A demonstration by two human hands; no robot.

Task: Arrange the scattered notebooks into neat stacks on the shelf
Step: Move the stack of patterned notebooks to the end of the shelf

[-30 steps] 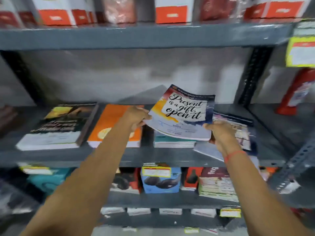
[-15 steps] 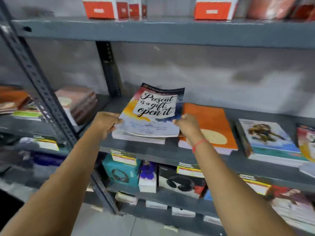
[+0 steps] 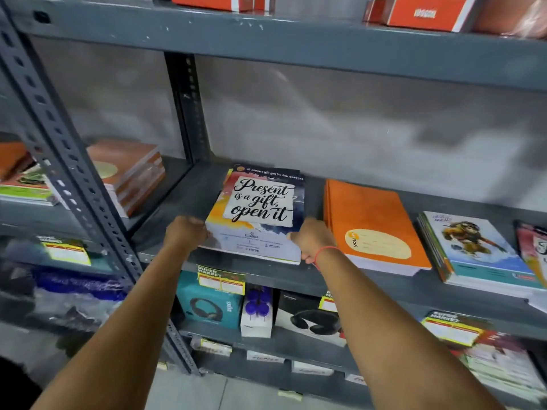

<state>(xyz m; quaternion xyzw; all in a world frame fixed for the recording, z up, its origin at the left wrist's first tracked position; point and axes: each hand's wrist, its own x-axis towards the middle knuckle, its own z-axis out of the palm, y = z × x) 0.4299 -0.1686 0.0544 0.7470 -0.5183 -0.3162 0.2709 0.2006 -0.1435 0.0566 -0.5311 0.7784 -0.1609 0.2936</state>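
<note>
A notebook with "Present is a gift, open it" on its cover (image 3: 260,214) lies flat at the left end of the grey middle shelf (image 3: 370,284), on top of a thin stack. My left hand (image 3: 185,233) grips its near left corner. My right hand (image 3: 313,241), with a red thread at the wrist, grips its near right corner. To its right sits an orange notebook stack (image 3: 373,226), then a stack topped by a cartoon-figure cover (image 3: 473,250). Another notebook (image 3: 532,247) is cut off at the right edge.
A perforated upright post (image 3: 68,173) stands left of the stack. Beyond it the neighbouring bay holds brown and orange notebook stacks (image 3: 127,173). The lower shelf holds headphone boxes (image 3: 210,303). Red and white boxes (image 3: 426,13) line the top shelf.
I carried the "Present is a gift" notebook leftward past the orange stack and lowered it from a tilted hold to flat on the left-end stack. Both hands stay on its near corners.
</note>
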